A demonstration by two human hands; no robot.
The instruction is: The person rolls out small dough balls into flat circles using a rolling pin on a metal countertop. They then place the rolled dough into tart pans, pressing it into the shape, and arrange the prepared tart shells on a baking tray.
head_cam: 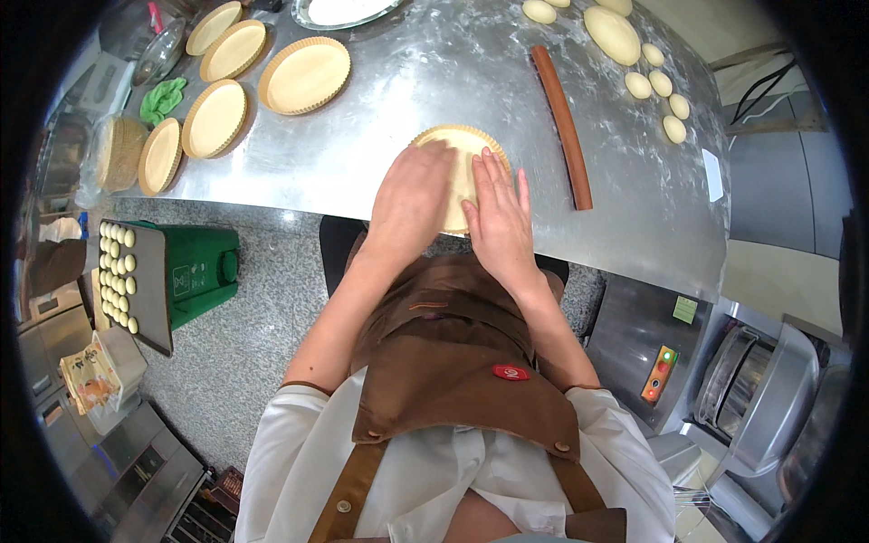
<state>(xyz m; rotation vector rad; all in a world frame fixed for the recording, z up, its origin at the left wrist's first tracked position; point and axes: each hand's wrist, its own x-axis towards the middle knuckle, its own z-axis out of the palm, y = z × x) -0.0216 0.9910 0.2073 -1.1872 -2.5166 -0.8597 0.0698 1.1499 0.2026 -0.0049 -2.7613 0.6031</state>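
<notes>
A round sheet of dough in a fluted paper baking case lies at the near edge of the steel table. My left hand rests over its left part, slightly blurred, with the fingers close together. My right hand lies on its right part, fingers extended and thumb apart, holding nothing. To the right is a brown wooden rolling pin. Several more dough-lined fluted cases, one of them the nearest case, stand at the left of the table.
Dough balls and a larger dough piece sit at the back right. A metal bowl of white powder, a green cloth and bagged stacked cases are farther left. A tray of dough pieces leans by a green bin.
</notes>
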